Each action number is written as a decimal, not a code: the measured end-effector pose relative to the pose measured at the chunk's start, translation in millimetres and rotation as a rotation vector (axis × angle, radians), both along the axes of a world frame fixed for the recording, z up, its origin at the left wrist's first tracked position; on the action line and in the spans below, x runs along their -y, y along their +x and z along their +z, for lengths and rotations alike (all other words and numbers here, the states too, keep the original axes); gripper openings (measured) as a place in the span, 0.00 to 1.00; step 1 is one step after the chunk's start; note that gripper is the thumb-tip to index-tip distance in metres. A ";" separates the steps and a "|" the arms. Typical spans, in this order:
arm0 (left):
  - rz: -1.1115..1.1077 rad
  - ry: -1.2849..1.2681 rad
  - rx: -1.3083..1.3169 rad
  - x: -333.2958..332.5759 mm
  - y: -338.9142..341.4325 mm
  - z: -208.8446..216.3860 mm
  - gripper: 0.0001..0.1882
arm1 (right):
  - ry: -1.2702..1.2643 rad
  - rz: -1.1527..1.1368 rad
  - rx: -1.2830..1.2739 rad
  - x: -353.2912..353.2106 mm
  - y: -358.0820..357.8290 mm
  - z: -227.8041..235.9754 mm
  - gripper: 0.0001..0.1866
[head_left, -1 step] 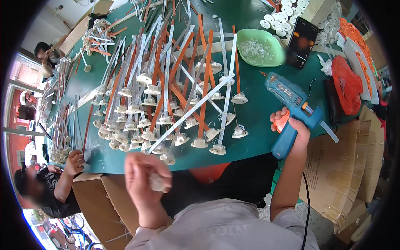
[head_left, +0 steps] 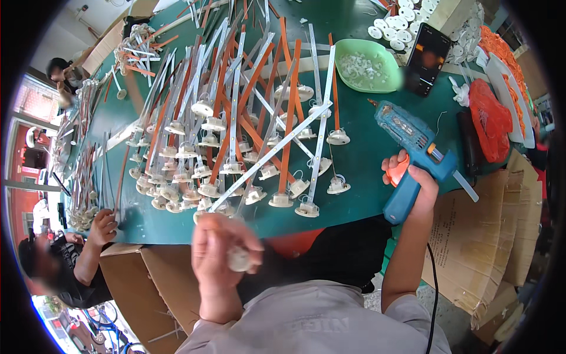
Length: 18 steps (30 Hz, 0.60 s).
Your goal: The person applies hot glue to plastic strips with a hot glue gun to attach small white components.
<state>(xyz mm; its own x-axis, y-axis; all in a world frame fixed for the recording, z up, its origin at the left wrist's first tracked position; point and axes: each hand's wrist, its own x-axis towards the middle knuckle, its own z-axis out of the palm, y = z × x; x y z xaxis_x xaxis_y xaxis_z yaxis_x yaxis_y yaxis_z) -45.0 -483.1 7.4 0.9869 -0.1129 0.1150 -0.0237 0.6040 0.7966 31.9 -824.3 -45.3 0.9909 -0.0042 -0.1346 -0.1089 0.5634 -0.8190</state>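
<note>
My right hand (head_left: 413,187) is wrapped round the handle of a blue hot glue gun (head_left: 407,133), fingers at its orange trigger. A clear glue stick (head_left: 466,186) pokes out of the gun's back, and its nozzle points to the far left. Closed and slightly blurred, my left hand (head_left: 224,251) is at the table's near edge with a small round whitish piece (head_left: 239,258) in its fingers. Just beyond it stand many LED strips (head_left: 321,133), silver and orange-brown, each with a round white base (head_left: 307,207) at its lower end.
A light green bowl (head_left: 368,82) holds small whitish bits. Near it lie a phone (head_left: 429,59), white discs (head_left: 398,23) and a red plastic bag (head_left: 490,121). Cardboard boxes (head_left: 138,283) stand below the table edge. At the left a co-worker's hand (head_left: 103,227) is at the table.
My left hand has shifted a little to the right with the round whitish piece. My right hand and the glue gun have hardly moved.
</note>
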 end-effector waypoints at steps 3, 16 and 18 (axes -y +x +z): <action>-0.188 0.143 -0.002 35.6 -1.8 -0.6 0.23 | -0.020 -0.030 -0.007 -2.1 -3.0 -0.4 0.18; -0.174 0.324 0.093 19.6 -5.8 -39.8 0.41 | -0.046 0.001 0.022 2.1 1.9 1.4 0.19; -0.132 0.412 0.185 17.9 -4.1 -48.0 0.43 | -0.044 0.019 0.012 1.6 4.6 -0.4 0.19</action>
